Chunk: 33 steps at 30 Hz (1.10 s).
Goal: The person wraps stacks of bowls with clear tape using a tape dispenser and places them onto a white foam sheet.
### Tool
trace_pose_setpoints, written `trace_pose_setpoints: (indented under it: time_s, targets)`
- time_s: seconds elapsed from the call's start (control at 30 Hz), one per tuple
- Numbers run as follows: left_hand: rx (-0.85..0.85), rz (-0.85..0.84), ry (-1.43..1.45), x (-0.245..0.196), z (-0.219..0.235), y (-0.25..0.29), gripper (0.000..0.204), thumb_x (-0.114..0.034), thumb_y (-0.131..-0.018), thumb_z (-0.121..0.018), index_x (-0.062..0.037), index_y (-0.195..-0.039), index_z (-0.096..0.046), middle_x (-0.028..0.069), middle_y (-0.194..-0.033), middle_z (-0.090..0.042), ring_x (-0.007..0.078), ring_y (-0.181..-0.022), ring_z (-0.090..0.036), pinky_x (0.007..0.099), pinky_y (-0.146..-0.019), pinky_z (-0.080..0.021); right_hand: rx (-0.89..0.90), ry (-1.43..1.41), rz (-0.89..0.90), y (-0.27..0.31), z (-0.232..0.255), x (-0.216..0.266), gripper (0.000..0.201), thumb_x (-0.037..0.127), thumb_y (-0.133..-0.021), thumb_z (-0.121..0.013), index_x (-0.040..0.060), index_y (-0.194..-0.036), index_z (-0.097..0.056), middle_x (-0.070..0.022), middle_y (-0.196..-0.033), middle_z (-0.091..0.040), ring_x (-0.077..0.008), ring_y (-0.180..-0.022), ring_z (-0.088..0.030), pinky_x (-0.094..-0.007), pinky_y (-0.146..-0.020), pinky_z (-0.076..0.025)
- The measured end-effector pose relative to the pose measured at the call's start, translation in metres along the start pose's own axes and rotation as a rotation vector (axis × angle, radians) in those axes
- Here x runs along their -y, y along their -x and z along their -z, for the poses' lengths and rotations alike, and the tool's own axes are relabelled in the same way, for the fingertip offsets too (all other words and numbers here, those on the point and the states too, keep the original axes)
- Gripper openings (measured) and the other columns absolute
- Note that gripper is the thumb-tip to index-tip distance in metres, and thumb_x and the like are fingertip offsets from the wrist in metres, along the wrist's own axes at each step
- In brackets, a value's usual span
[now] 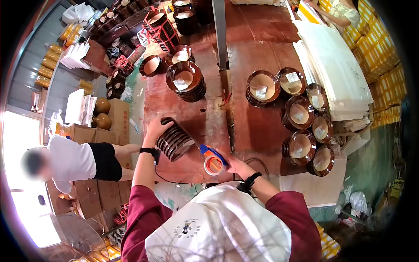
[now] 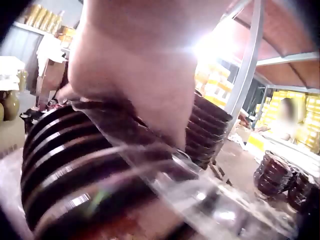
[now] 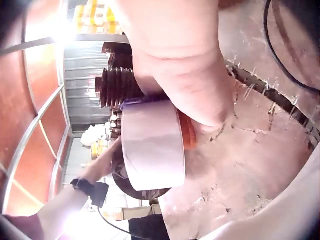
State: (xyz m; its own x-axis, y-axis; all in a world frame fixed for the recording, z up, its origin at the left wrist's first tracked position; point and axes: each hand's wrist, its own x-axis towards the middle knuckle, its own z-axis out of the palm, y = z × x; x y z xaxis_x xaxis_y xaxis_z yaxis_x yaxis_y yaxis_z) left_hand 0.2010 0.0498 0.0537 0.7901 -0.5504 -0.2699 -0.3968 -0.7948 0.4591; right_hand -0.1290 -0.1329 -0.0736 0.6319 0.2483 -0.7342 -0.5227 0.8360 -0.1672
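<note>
My left hand (image 1: pixel 156 130) grips the far end of a stack of dark brown glazed bowls (image 1: pixel 175 142), which lies tilted on its side on the table. In the left wrist view that hand (image 2: pixel 135 70) presses over the stack's edge, and a clear strip of tape (image 2: pixel 195 200) runs across the bowl rims (image 2: pixel 60 175). A tape dispenser (image 1: pixel 212 159) with a blue handle is held in my right hand (image 1: pixel 234 164), just right of the stack. Seen from the right wrist, the wide tape roll (image 3: pixel 152 145) overlaps the dark bowls behind it.
Upright stacks of bowls (image 1: pixel 185 81) stand farther back on the red-brown table (image 1: pixel 209 126). Several more bowl stacks (image 1: pixel 297 112) with paper labels are at the right, beside white sheets (image 1: pixel 336 65). A metal post (image 1: pixel 219 35) rises mid-table. Another person (image 1: pixel 83 159) stands at the left.
</note>
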Motion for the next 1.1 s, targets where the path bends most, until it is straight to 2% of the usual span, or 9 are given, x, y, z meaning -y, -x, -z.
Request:
trace_pose_setpoints:
  time_s: [0.1,0.23,0.37,0.4,0.5,0.6,0.77,0.87,1.1]
  targets:
    - [0.165,-0.129,0.246,0.019,0.006,-0.016,0.072,-0.043,-0.078,-0.081,-0.0011,-0.133,-0.062,0.0190,-0.124,-0.068,0.0308,-0.116,-0.065,0.0386,-0.102,-0.049,0.005,-0.034,-0.015,-0.005,0.004,-0.006,0.038,0.051,-0.098,-0.061,0.0132,-0.097,-0.068,0.0037,-0.079,-0.066,-0.0067,-0.060,-0.061,-0.0205,-0.050,-0.052]
    - [0.060,-0.076,0.156,0.025,-0.004,-0.022,0.061,-0.039,-0.077,-0.081,-0.0041,-0.126,-0.068,0.0166,-0.118,-0.072,0.0276,-0.111,-0.067,0.0360,-0.100,-0.050,-0.007,-0.078,0.018,-0.020,0.012,-0.017,0.037,0.050,-0.098,-0.062,0.0130,-0.099,-0.068,0.0024,-0.083,-0.067,-0.0080,-0.063,-0.063,-0.0217,-0.053,-0.055]
    - [-0.048,0.168,0.070,0.007,-0.005,-0.013,0.060,-0.046,-0.076,-0.077,-0.0106,-0.123,-0.071,0.0147,-0.118,-0.073,0.0302,-0.111,-0.068,0.0377,-0.098,-0.051,-0.034,-0.124,0.105,-0.041,0.019,-0.021,0.036,0.048,-0.098,-0.062,0.0127,-0.102,-0.068,0.0011,-0.086,-0.069,-0.0093,-0.067,-0.065,-0.0229,-0.056,-0.057]
    - [-0.020,0.224,0.138,0.030,-0.016,-0.023,0.062,-0.052,-0.075,-0.074,-0.0128,-0.123,-0.072,0.0171,-0.121,-0.071,0.0324,-0.114,-0.066,0.0399,-0.101,-0.050,-0.037,-0.144,0.132,-0.046,0.017,-0.018,0.036,0.048,-0.098,-0.062,0.0126,-0.102,-0.068,0.0008,-0.087,-0.069,-0.0096,-0.067,-0.065,-0.0232,-0.057,-0.058]
    - [-0.067,0.369,0.098,0.031,-0.019,-0.016,0.067,-0.057,-0.073,-0.073,-0.0131,-0.124,-0.072,0.0220,-0.127,-0.067,0.0359,-0.123,-0.060,0.0431,-0.105,-0.047,-0.046,-0.195,0.183,-0.044,0.002,-0.010,0.035,0.047,-0.098,-0.063,0.0124,-0.104,-0.068,-0.0001,-0.090,-0.070,-0.0106,-0.070,-0.067,-0.0241,-0.060,-0.060]
    - [-0.058,0.451,0.083,0.049,-0.025,-0.014,0.078,-0.065,-0.072,-0.072,-0.0124,-0.130,-0.068,0.0267,-0.131,-0.062,0.0397,-0.131,-0.053,0.0465,-0.108,-0.045,-0.086,-0.212,0.170,-0.029,-0.026,-0.010,0.033,0.045,-0.098,-0.064,0.0131,-0.100,-0.068,0.0008,-0.085,-0.069,-0.0100,-0.065,-0.065,-0.0239,-0.054,-0.058]
    - [-0.145,0.465,0.077,0.052,-0.030,-0.001,0.088,-0.068,-0.071,-0.073,-0.0095,-0.135,-0.062,0.0262,-0.132,-0.062,0.0401,-0.130,-0.054,0.0479,-0.107,-0.045,-0.131,-0.143,0.103,-0.035,-0.050,-0.011,0.037,0.048,-0.098,-0.062,0.0133,-0.090,-0.068,0.0018,-0.070,-0.065,-0.0116,-0.050,-0.060,-0.0262,-0.048,-0.056]
    - [-0.175,0.452,0.077,0.038,-0.025,0.009,0.081,-0.065,-0.073,-0.073,-0.0085,-0.131,-0.065,0.0232,-0.133,-0.063,0.0386,-0.123,-0.059,0.0484,-0.104,-0.046,-0.109,-0.032,0.119,-0.028,-0.058,-0.002,0.038,0.049,-0.099,-0.061,0.0126,-0.090,-0.068,0.0015,-0.072,-0.064,-0.0106,-0.056,-0.060,-0.0280,-0.050,-0.055]
    - [-0.165,0.480,0.075,0.031,-0.022,0.012,0.076,-0.065,-0.074,-0.071,-0.0135,-0.130,-0.066,0.0230,-0.134,-0.062,0.0393,-0.124,-0.058,0.0498,-0.103,-0.046,0.001,0.192,0.103,-0.016,-0.049,0.042,0.037,0.043,-0.101,-0.060,0.0115,-0.085,-0.068,0.0012,-0.071,-0.062,-0.0111,-0.056,-0.056,-0.0252,-0.049,-0.049]
